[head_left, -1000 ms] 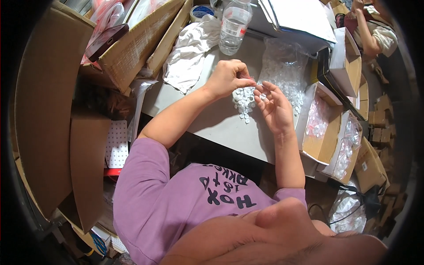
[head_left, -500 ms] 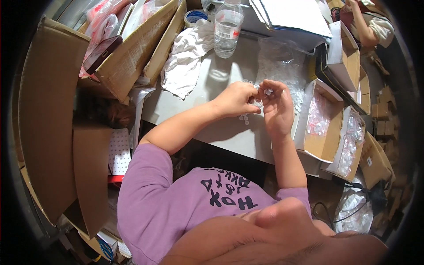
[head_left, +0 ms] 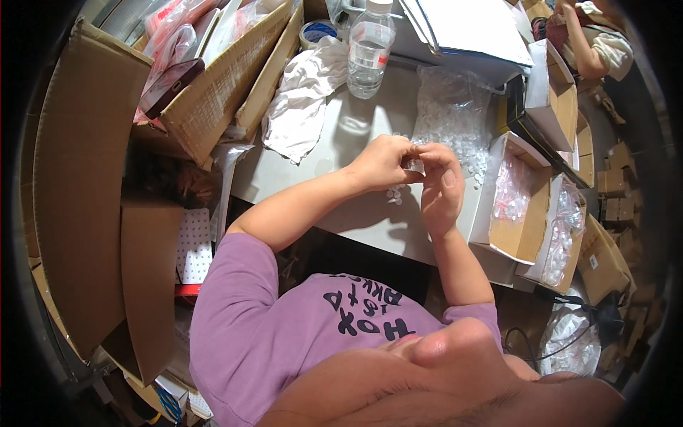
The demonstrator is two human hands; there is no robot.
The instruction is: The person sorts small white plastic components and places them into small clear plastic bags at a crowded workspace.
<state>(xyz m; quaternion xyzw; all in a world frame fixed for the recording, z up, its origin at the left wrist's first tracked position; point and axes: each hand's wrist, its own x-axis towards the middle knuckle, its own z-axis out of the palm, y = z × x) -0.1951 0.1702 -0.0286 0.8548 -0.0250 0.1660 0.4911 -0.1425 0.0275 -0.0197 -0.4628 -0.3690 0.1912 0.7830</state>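
Above the table, my left hand [head_left: 384, 162] pinches what looks like a small clear plastic bag [head_left: 413, 165], partly hidden by the fingers. My right hand [head_left: 442, 186] is curled against it from the right, fingertips meeting the left fingers at the top; what lies inside its fingers is hidden. Just below the hands, several small white round pieces [head_left: 395, 193] lie loose on the grey-white table [head_left: 348, 213]. Beyond my right hand, a large clear bag [head_left: 449, 107] lies flat, with many more white pieces [head_left: 475, 160] in it and around its near end.
A water bottle [head_left: 368, 53] and a crumpled white cloth [head_left: 302, 99] stand and lie at the back. On the right are open cardboard trays [head_left: 530, 245] of small filled bags. Large cardboard boxes [head_left: 85, 192] crowd the left. Another person's arm [head_left: 582, 46] shows far right.
My right hand has turned and curled its fingers over toward the left hand. The white pieces seen in its palm before are now hidden. My left hand has barely moved.
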